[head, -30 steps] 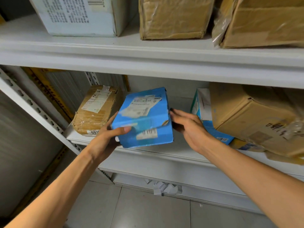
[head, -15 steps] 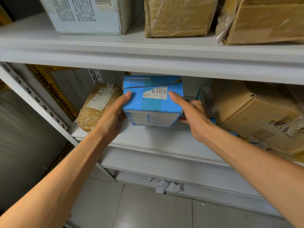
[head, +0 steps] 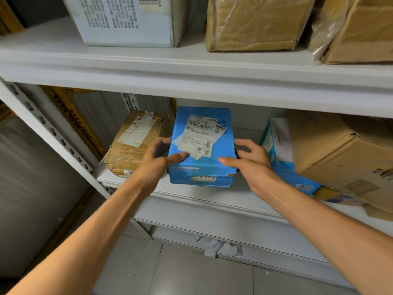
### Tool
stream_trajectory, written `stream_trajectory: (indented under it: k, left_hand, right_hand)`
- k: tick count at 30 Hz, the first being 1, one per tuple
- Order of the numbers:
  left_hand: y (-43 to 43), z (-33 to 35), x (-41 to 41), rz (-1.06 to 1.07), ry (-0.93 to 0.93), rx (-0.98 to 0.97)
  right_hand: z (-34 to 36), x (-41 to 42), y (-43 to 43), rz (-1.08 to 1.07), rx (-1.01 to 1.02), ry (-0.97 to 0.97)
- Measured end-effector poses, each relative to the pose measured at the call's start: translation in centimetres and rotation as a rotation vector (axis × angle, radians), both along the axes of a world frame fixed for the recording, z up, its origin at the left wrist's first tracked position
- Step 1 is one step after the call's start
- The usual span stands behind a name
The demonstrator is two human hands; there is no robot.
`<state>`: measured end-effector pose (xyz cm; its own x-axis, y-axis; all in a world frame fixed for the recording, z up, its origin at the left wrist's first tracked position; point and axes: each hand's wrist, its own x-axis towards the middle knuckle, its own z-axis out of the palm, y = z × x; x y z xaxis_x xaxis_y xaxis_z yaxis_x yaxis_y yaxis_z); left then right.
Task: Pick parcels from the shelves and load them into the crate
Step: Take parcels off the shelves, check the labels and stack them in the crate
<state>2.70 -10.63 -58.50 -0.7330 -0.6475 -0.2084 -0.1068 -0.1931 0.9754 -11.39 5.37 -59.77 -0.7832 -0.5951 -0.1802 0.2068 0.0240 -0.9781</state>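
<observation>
So, centre left of frame: a brown taped parcel [head: 131, 143] lies on the lower shelf [head: 191, 195]. Just right of it, the left hand [head: 158, 162] grips the blue parcel [head: 202, 152] at its left edge, thumb on the label face, fingers curled behind. The blue parcel is mid-frame, tilted label-up, probably so the label can be read. Can't tell if its low edge touches the shelf. The right hand [head: 253, 161] clamps the right edge the same way, likely for a steady two-sided lift. No crate in view.
</observation>
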Motion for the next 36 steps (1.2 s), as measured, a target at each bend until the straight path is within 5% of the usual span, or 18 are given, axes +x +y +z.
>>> stream_trajectory:
  k: [6, 20, 22, 26, 36]
  left_hand:
    - [-2.7, -3.3, -2.0, -0.024, -0.14, -0.146]
    - [-3.5, -7.8, -2.8, 0.102, -0.291, -0.142]
    - [-3.2, -7.2, -3.2, 0.096, -0.314, -0.237]
    - [-1.2, -5.1, -4.1, 0.1, -0.46, -0.777]
    - [11.9, 0.9, -9.5, -0.14, -0.178, -0.77]
  right_hand:
    - [-3.3, -0.7, -2.5, 0.035, -0.021, 0.009]
    - [-7.5, -0.9, -4.3, 0.122, 0.08, 0.03]
    - [-7.1, -0.7, -4.4, 0.099, 0.146, 0.069]
    - [-6.7, 0.4, -3.7, -0.077, 0.251, 0.141]
    - [-2.0, -0.7, 8.8, -0.257, 0.44, 0.322]
